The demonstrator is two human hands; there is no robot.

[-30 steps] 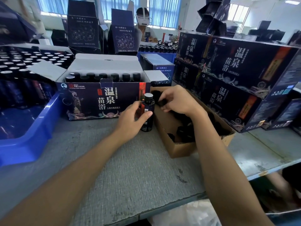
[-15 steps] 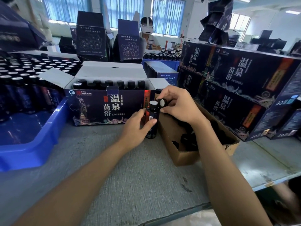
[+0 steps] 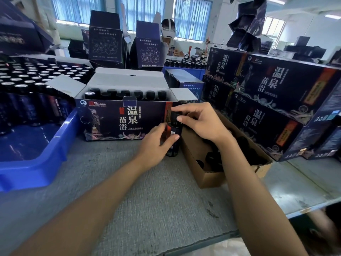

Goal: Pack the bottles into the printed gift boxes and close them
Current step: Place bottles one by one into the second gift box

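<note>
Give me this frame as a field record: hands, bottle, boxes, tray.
left hand: grips the body of the bottle, which stands upright on the table
right hand: pinches the cap at the bottle's top
open gift box: flaps up, a row of packed bottles inside
cardboard box: right of the bottle, holds loose caps
blue tray: at left, holds tray bottles
closed gift boxes: stacked at right
</note>
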